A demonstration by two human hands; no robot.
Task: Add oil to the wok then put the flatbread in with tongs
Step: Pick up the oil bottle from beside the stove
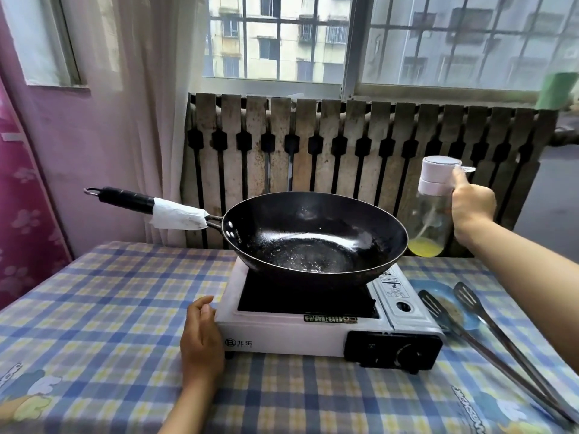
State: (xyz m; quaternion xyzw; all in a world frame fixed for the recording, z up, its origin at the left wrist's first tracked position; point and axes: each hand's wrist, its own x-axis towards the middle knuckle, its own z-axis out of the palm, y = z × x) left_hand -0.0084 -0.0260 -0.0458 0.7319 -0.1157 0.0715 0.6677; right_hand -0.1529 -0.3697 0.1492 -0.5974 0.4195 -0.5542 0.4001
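A black wok (313, 233) sits on a white portable gas stove (282, 333), its bottom glistening with a wet sheen. Its handle (150, 208), wrapped in white paper, points left. My right hand (470, 208) is shut on a clear oil spray bottle (434, 214) with a white cap, held upright just right of the wok's rim; a little yellow oil lies at its bottom. My left hand (202, 339) rests against the stove's front left corner, holding nothing. Black-tipped tongs (488, 336) lie across a blue plate (438, 289) with a flatbread (452, 308) on it.
The stove's control knob (407, 355) faces me at the front right. A checked tablecloth (94, 324) covers the table. A worn radiator cover (344, 145) and a window stand close behind the wok.
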